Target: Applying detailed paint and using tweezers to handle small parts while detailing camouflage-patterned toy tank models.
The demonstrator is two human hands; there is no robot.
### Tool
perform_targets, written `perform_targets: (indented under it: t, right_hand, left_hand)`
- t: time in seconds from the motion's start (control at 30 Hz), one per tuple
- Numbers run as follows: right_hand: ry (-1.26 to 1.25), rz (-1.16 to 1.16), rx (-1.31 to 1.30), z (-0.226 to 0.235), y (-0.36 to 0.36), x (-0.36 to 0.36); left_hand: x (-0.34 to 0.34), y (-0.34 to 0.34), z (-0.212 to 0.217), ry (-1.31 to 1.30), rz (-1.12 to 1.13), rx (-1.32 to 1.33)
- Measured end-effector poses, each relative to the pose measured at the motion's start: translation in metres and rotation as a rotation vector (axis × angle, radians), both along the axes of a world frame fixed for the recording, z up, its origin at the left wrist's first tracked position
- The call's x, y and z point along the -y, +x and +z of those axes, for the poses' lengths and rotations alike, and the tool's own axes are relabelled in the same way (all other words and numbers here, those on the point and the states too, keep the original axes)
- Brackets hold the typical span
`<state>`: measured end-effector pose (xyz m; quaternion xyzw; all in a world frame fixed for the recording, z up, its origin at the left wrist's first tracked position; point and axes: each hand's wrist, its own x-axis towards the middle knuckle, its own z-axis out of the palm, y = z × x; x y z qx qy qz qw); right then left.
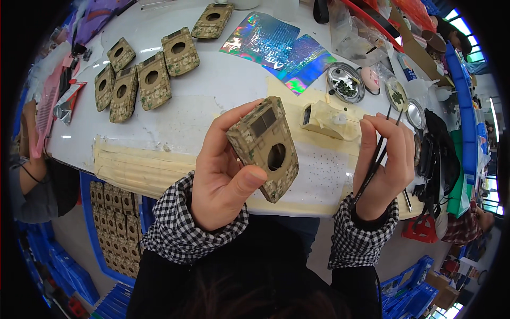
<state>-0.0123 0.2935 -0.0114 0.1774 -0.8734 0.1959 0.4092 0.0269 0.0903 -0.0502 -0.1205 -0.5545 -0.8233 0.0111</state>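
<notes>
My left hand (220, 175) is closed round a camouflage-painted toy tank hull (271, 130), held tilted above the table's near edge. A round hole and a dark grille panel show on its upper face. To its right, my right hand (390, 159) grips black tweezers (374, 165), their tips pointing up and away. Beyond the hands sits a tape-wrapped block (329, 121) with a whitish lump on top. A sheet dotted with tiny dark specks (319, 170) lies between my hands. Farther back, a round metal tin (345, 82) holds small dark green parts.
Several more camouflage hulls (151, 80) stand at the back left. Shiny holographic bags (265, 40) lie at the back. A second round lid (396, 94) with green bits is at right. On the lower left, a blue crate (87, 212) holds rows of hulls. Another person's arm (29, 175) shows at far left.
</notes>
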Motion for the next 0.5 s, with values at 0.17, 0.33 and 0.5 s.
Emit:
perform_targets:
  t: [0.17,0.33,0.5]
  right_hand:
    - [-0.377,0.246,0.204,0.006,0.021,0.004]
    - [-0.598,0.545,0.534,-0.002,0.025,0.013]
    - [-0.751,0.584,0.699,-0.003,0.025,0.021]
  left_hand:
    - [0.003,-0.001,-0.004,0.187,-0.111,-0.012]
    - [0.000,0.001,0.001,-0.017,-0.001,-0.001]
    - [0.000,0.001,0.002,-0.014,-0.009,-0.006]
